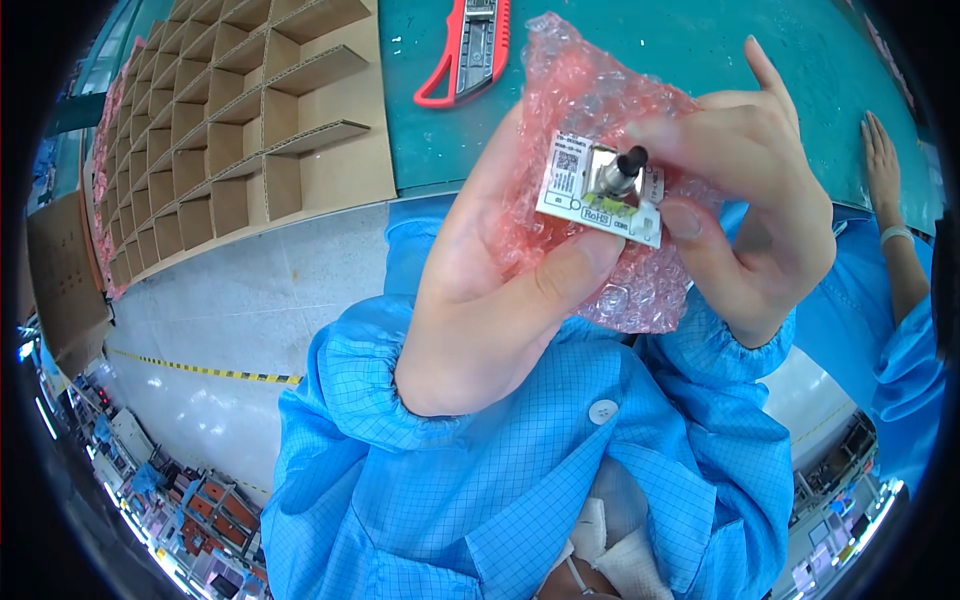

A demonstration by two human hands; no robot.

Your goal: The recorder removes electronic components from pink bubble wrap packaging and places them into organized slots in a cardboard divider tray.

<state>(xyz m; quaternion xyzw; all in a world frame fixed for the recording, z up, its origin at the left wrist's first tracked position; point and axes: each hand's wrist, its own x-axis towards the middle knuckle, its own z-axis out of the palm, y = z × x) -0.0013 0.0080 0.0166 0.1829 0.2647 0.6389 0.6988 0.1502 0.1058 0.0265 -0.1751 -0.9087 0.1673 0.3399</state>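
Holding a small white circuit board (598,195) up close, both hands busy with it. Left hand (500,280) cupping from below, fingers curled around a sheet of pink bubble wrap (590,90), thumb pressing up against the lower edge of the board. So clamped on wrap and board together, not loose at all.

Right hand (755,190) pinching from the other side: forefinger and thumb closing on the board's far end, fingertips touching a little metal part with a black knob (628,165) sticking up from the middle of the board. Remaining fingers fanning out behind, index pointing away. Bubble wrap sitting between the board and the left palm, spilling out beyond both hands and hanging down under the right thumb.

Wearing blue sleeves (400,400) with gathered cuffs, white button just below the wrists.

Beyond the left hand's fingertips, lying on the green mat (640,30): a red utility knife (468,50), well apart from the hands. Further out past the left hand, a cardboard divider grid (230,130) with lots of open cells, pink wrap peeking along its far edge.

Off past the right hand, another person's hand (882,165) resting flat on the mat, also in a blue sleeve, not touching anything being held here.
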